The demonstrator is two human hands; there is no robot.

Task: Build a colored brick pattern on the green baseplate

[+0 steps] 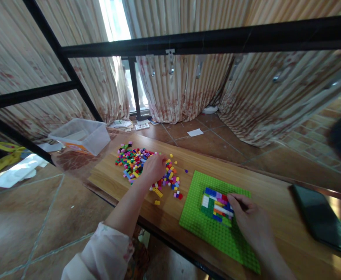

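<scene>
My left hand (154, 168) reaches into a spread-out pile of small colourful toy bricks (135, 159). Its fingers are bent together among the bricks, and the back of the hand hides what they may hold. On the right lies a green studded baseplate (192, 210), carrying a flat patch of joined bricks (217, 204) in blue, white, green, red and yellow. At the right edge of that patch is my right hand (253, 219), thumb and forefinger closed together against it. Whether a loose brick sits between these fingertips cannot be seen.
A clear plastic box (86, 136) stands at the table's far left end. A dark phone (323, 217) lies at the right. Several stray bricks lie near the baseplate. A black metal bar (205, 41) crosses above the table, with curtains (182, 89) behind.
</scene>
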